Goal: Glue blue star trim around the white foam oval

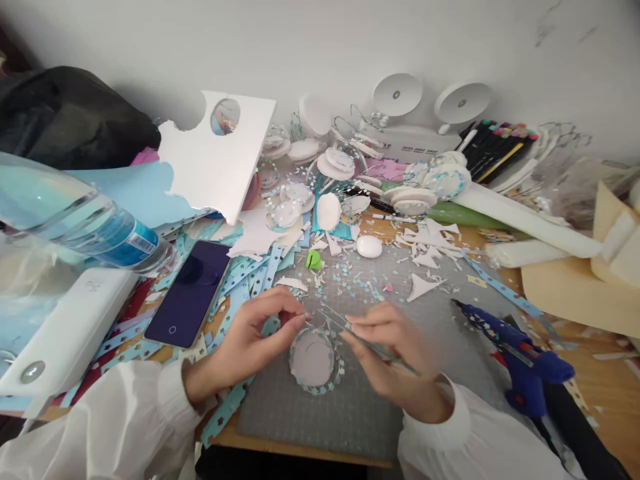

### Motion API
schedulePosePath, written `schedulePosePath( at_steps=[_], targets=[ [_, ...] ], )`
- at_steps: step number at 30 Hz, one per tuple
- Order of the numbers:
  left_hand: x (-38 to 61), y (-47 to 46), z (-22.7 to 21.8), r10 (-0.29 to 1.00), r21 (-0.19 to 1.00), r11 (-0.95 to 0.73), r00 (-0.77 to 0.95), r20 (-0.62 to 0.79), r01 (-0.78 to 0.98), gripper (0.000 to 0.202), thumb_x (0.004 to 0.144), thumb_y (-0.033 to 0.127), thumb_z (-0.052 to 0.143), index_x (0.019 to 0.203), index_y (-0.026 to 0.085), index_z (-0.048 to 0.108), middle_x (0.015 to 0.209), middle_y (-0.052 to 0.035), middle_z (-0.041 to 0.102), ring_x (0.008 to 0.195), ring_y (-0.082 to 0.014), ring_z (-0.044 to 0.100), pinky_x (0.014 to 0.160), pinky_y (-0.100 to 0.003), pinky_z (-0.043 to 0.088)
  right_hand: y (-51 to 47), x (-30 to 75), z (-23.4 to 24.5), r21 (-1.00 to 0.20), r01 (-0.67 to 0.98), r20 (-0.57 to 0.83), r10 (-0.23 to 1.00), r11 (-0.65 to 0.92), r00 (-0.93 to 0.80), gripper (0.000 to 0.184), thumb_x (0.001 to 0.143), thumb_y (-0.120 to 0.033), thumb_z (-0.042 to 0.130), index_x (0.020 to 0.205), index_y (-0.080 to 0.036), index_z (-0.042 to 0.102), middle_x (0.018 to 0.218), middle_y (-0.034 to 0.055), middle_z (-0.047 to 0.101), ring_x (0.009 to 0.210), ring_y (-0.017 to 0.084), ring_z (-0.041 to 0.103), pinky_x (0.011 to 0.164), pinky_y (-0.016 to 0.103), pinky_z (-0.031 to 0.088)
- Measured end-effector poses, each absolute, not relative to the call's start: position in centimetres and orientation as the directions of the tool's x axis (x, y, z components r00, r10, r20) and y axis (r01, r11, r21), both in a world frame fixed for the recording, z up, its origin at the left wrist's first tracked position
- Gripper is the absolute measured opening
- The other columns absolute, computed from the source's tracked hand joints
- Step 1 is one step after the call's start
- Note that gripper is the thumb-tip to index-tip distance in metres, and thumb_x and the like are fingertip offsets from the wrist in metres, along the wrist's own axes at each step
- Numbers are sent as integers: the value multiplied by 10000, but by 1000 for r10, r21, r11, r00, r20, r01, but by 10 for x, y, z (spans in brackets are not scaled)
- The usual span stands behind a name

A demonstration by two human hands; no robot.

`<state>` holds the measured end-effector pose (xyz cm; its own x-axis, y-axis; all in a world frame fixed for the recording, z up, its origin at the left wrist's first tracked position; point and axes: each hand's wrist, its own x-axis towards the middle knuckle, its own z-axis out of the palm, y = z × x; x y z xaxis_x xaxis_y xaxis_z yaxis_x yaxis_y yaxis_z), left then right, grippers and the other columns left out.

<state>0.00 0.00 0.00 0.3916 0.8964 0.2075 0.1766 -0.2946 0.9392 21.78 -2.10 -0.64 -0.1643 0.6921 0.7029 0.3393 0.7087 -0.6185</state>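
layout of the worktable (pixel 610 397). lower centre of the frame: cutting mat (pixel 280 413), bearing a disc (pixel 313 360) between the left hand (pixel 263 327) and the right hand (pixel 393 347); tweezers (pixel 400 363), so far as the blur allows, lie in the latter. left: phone (pixel 189 293) beside the mat, power bank (pixel 70 327) farther out, bottle (pixel 125 233) behind both. upper left: bag (pixel 75 120), with a sheet (pixel 215 160) to its right. upper centre, behind the mat: piled discs (pixel 337 163). right: glue gun (pixel 525 353). upper right: marker pens (pixel 495 157) before the wall (pixel 310 47).

The pale disc (pixel 312 360) has a light-blue and white trim (pixel 329 388); the gridded mat (pixel 325 423) is grey, the glue gun (pixel 524 363) blue and red, the star-punched strips (pixel 271 268) light blue, the sleeves (pixel 120 410) white.
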Motion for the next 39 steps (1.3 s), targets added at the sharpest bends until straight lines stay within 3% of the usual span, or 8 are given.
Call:
schedulePosePath(
  at_steps=[3, 8, 17, 39],
  targets=[
    [-2, -2, -1, 884, 939, -302, 417, 212, 162, 90, 900, 170, 581, 881, 151, 666, 821, -54, 633, 784, -154, 581, 725, -286, 460, -17, 223, -13, -877, 67, 473, 880, 475, -46, 178, 802, -67, 665, 855, -222, 595, 766, 5, 616, 705, 139, 619, 606, 274, 517],
    [-1, -4, -2, 867, 933, -328, 439, 236, 147, 85, 884, 140, 593, 890, 147, 678, 798, -54, 641, 764, -149, 584, 707, -276, 469, -17, 225, -21, -957, -184, 245, 963, 222, -113, 123, 824, -146, 688, 834, -240, 608, 730, -20, 570, 680, 120, 558, 587, 246, 452],
    [0, -3, 0, 842, 915, -370, 474, 257, 161, 95, 878, 129, 592, 883, 120, 687, 759, -62, 639, 718, -141, 575, 651, -257, 470, -20, 222, -18, -966, -238, 144, 975, 101, -171, 142, 803, -125, 712, 797, -235, 622, 726, -27, 554, 679, 115, 525, 597, 250, 399],
    [0, -2, -1, 823, 897, -385, 519, 229, 215, 105, 897, 154, 577, 896, 145, 681, 776, -51, 643, 717, -139, 573, 654, -251, 466, -18, 225, -14, -979, -185, 121, 977, 88, -176, 124, 798, -169, 721, 780, -219, 609, 720, -16, 565, 637, 118, 536, 552, 256, 416]
  ],
)
